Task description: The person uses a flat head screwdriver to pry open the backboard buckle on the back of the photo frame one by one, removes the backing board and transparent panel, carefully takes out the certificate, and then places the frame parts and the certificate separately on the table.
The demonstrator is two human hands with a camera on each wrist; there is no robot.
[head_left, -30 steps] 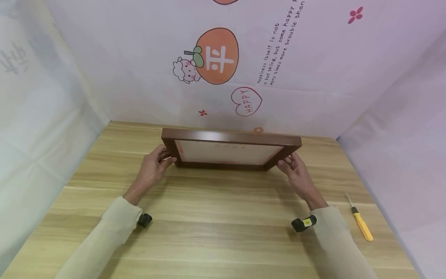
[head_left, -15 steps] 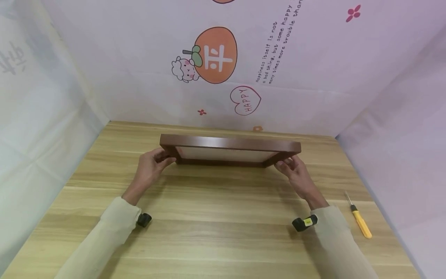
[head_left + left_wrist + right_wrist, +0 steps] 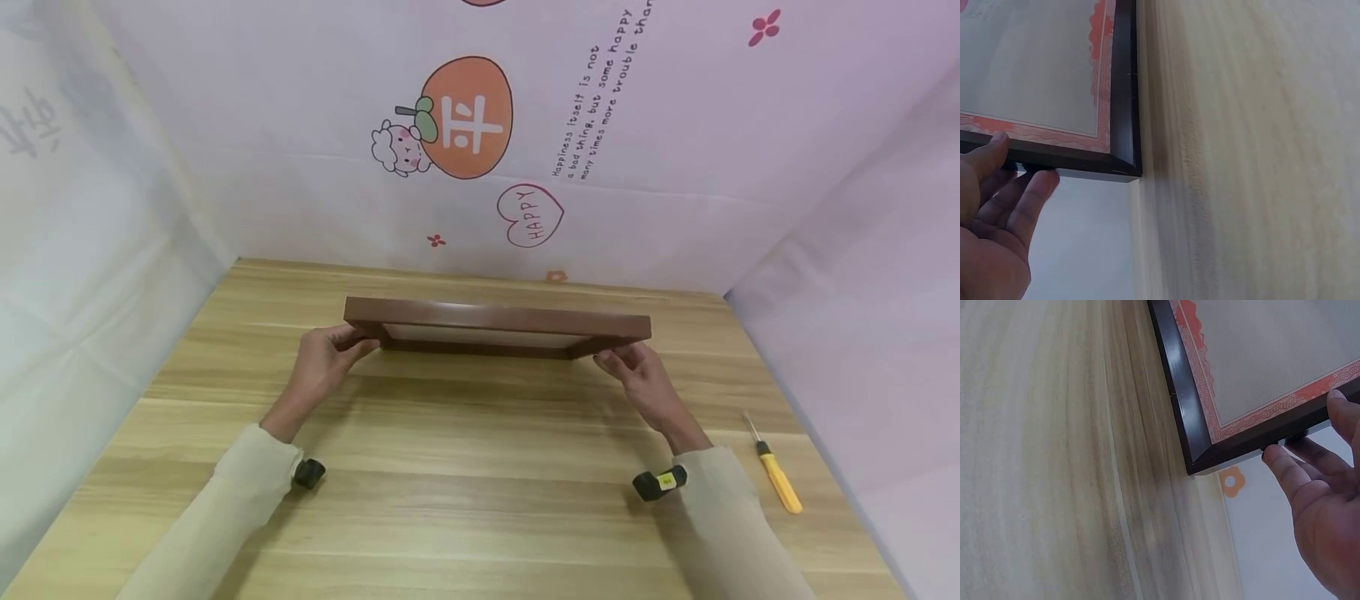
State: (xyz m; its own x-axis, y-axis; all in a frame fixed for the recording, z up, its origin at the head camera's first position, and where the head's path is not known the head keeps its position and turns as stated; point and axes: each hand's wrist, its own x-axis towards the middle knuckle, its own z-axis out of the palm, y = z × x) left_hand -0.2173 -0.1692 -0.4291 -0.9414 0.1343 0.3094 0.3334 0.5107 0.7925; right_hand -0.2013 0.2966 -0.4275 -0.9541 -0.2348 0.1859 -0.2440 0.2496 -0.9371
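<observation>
A dark brown picture frame [image 3: 498, 317] stands on its long edge near the back of the table, its top leaning toward me. Behind its front lies a pale certificate [image 3: 1029, 75] with a red patterned border, seen only as a thin strip in the head view. My left hand [image 3: 322, 362] pinches the left side, thumb on the front face and fingers behind. On the opposite side, my right hand [image 3: 645, 383] grips the frame the same way, as the right wrist view shows. The frame's lower corner [image 3: 1194, 464] is right at the tabletop. Its back is hidden.
A screwdriver [image 3: 776, 475] with a yellow handle lies on the wood-grain table [image 3: 465, 500] to the right of my right forearm. A printed white cloth [image 3: 322, 125] rises behind the frame, and pale sheets hang along both sides.
The frame's top edge has come down and toward me, so less of the certificate shows in the head view. Both hands keep their grip at nearly the same spots.
</observation>
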